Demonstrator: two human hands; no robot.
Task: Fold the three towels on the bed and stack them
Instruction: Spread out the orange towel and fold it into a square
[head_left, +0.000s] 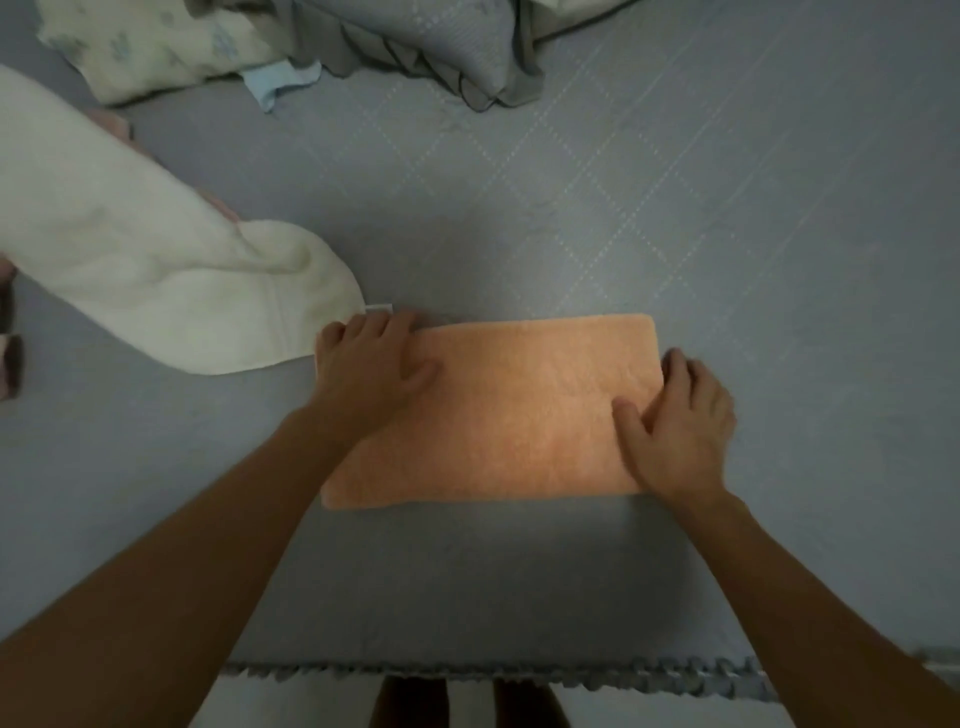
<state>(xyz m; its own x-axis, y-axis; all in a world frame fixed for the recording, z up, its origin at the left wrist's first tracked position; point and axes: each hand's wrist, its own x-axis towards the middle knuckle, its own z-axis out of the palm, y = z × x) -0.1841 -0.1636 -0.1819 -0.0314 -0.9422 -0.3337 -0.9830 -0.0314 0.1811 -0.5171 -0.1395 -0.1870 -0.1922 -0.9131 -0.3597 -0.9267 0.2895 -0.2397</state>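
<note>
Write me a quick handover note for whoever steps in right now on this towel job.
Left hand: flat on the left end of the orange towel, fingers relaxed.
Right hand: flat on its right end.
Orange towel: folded into a neat rectangle near the bed's front edge.
White towel: unfolded, lying at far left, just clear of the left hand.
Third towel: not clearly identifiable; a bit of pink cloth peeks from under the white one.
Left: finish orange, fold the others, stack.
</note>
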